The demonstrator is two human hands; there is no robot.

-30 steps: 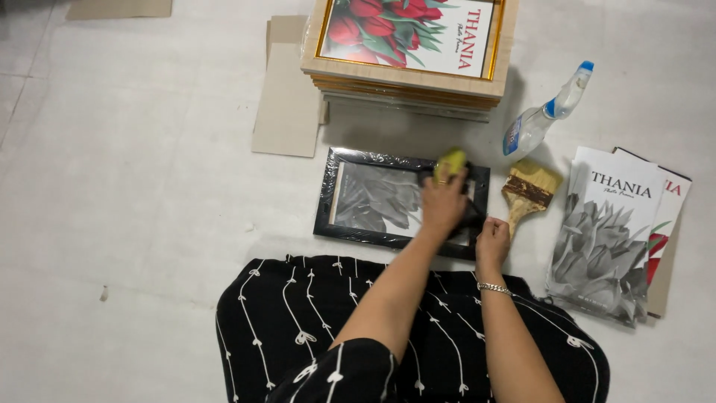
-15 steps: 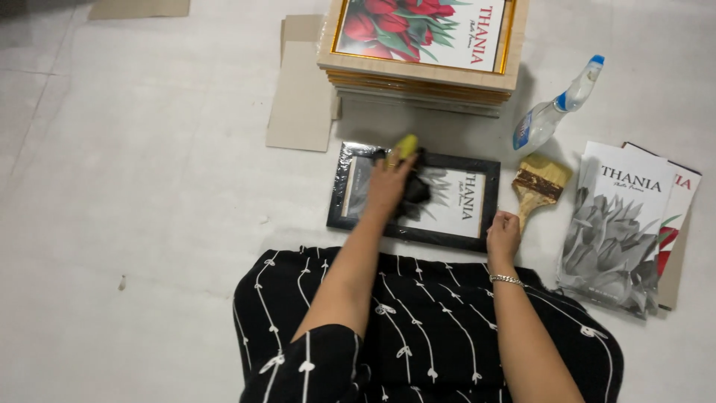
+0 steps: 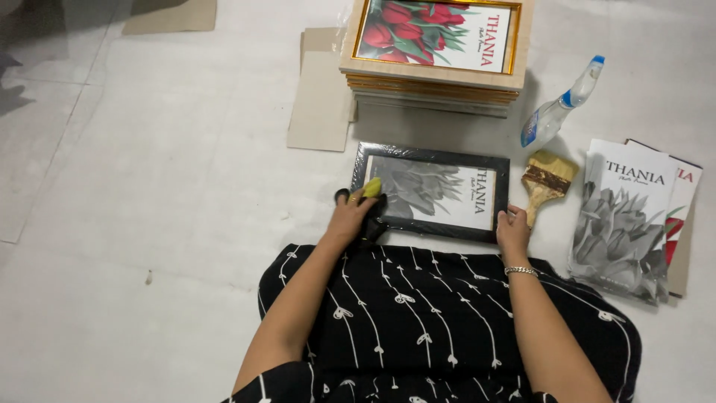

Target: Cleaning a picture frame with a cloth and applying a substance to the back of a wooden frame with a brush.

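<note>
Floor tiles (image 3: 149, 149), pale and bare in places, are seen under everything, with a black patterned skirt (image 3: 447, 313) spread at the bottom. Gold-edged picture frames are stacked as a pile (image 3: 436, 75) at the top, cardboard sheets (image 3: 321, 104) just beside it. A black picture frame (image 3: 432, 190) with a grey flower print is laid flat in front of the skirt. Printed sheets (image 3: 626, 216) are piled at the right, near a spray bottle (image 3: 559, 112) and a wide paintbrush (image 3: 544, 179). The frame's left end is being wiped: a dark and yellow cloth (image 3: 371, 198) is clamped in the left hand (image 3: 350, 216). The right hand (image 3: 513, 227) is pressed, fingers together, on the frame's lower right corner. How much of the glass is already wiped cannot be told.
</note>
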